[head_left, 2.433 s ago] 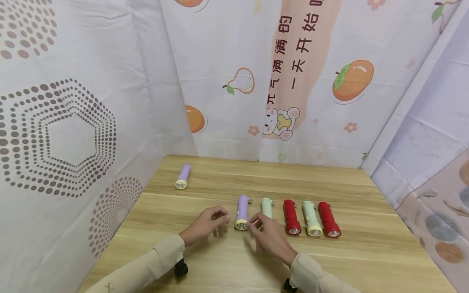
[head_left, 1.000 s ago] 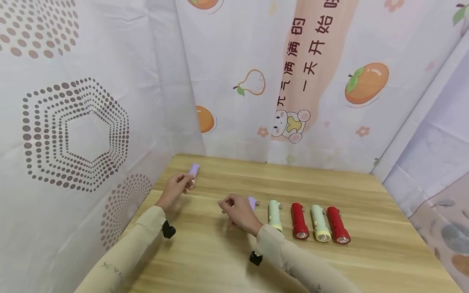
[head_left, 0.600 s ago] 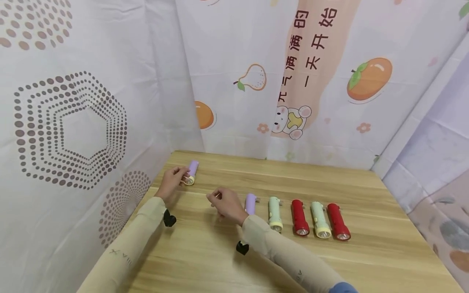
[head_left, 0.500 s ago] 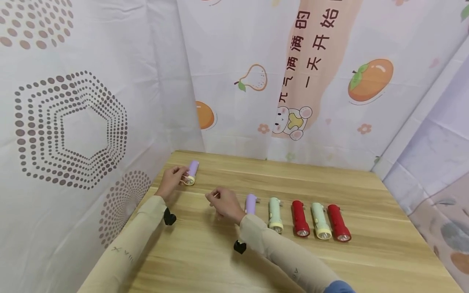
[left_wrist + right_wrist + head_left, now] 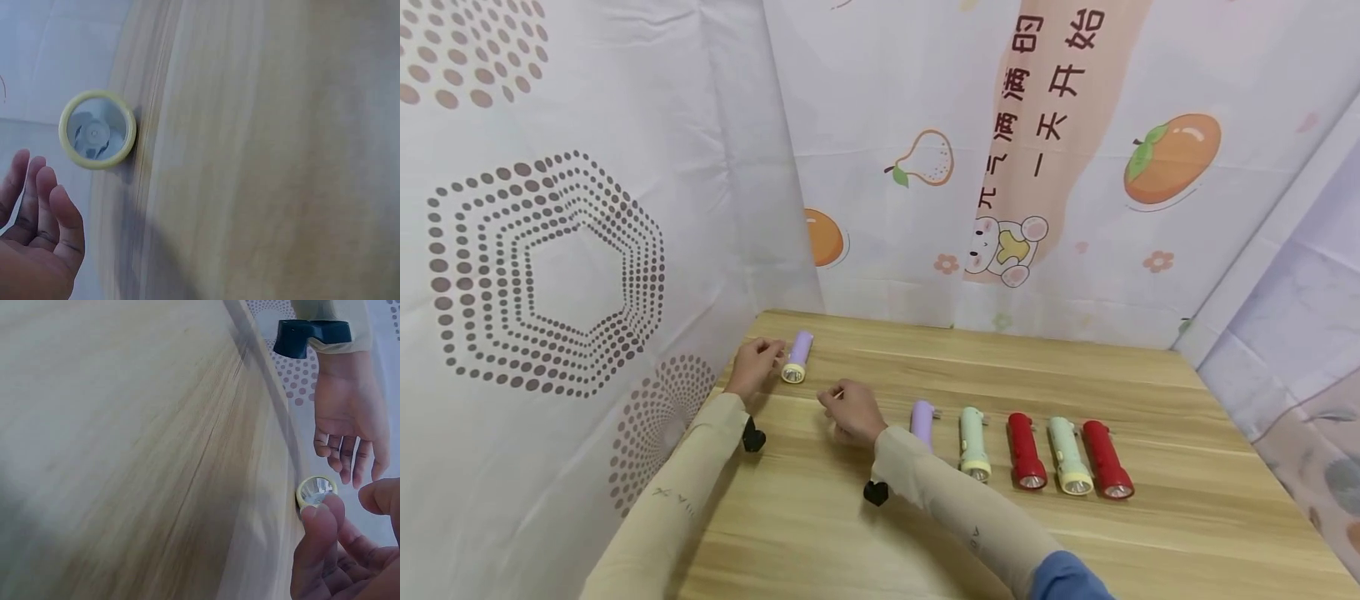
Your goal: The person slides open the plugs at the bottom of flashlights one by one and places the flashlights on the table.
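Observation:
A purple flashlight (image 5: 801, 348) with a pale yellow head lies at the far left of the table, its lens (image 5: 94, 134) facing the left wrist camera. Just left of it is my left hand (image 5: 757, 365), fingers relaxed and apart from it; the left wrist view shows this palm (image 5: 40, 250) holding nothing. My right hand (image 5: 855, 410) hovers over the table, right of and nearer than that flashlight, fingers loosely bent around nothing. The right forearm hides the lower part of a second purple flashlight (image 5: 922, 421).
Right of the second purple flashlight, a row continues: a pale green flashlight (image 5: 973, 437), a red one (image 5: 1024, 446), another pale green one (image 5: 1067, 450) and another red one (image 5: 1105, 454). Printed curtains (image 5: 880, 233) enclose the wooden table (image 5: 820, 517) at the back and sides.
Both hands have moved left from the middle purple flashlight. My left hand reached the far-left flashlight's head, then drew slightly left off it. The flashlights appear to lie where they were.

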Motion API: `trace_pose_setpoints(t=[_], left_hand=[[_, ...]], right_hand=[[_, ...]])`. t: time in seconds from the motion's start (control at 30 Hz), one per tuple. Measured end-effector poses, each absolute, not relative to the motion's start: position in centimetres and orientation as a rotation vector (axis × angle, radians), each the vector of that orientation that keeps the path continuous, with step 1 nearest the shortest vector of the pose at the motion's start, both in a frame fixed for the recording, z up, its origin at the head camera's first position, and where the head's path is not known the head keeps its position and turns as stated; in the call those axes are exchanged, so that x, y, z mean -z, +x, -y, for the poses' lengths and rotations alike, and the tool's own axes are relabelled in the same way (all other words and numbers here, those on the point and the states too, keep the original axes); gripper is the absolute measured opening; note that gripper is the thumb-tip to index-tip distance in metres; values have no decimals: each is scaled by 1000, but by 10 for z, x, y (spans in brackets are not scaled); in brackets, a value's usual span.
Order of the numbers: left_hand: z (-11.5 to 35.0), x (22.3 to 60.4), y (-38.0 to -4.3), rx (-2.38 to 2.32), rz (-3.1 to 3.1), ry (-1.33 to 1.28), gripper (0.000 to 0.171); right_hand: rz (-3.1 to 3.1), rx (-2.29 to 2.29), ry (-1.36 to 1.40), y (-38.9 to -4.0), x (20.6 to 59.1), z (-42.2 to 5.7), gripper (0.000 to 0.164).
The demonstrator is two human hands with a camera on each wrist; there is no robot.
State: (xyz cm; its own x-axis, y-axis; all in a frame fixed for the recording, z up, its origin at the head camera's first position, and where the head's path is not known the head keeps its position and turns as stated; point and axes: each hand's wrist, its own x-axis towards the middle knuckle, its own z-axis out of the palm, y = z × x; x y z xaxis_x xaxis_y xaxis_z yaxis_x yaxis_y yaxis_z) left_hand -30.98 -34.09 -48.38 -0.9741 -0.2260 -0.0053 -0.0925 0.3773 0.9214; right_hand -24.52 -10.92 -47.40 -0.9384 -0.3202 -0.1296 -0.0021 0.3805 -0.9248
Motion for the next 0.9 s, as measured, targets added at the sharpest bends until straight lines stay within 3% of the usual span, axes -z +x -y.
trace_pose_setpoints(t=[0.3,0.67,0.9], left_hand=[[342,491,-327,1719,2488,365,36],[342,503,-341,1759,2496,441,46],[341,504,-342,1744,2554,422,48]], right_hand=[[-2365,1575,-159,-261,486,136,21],[-2458,1579,-101,-274,497,153,23],[-2446,1594,-13,-285,497,161,34]])
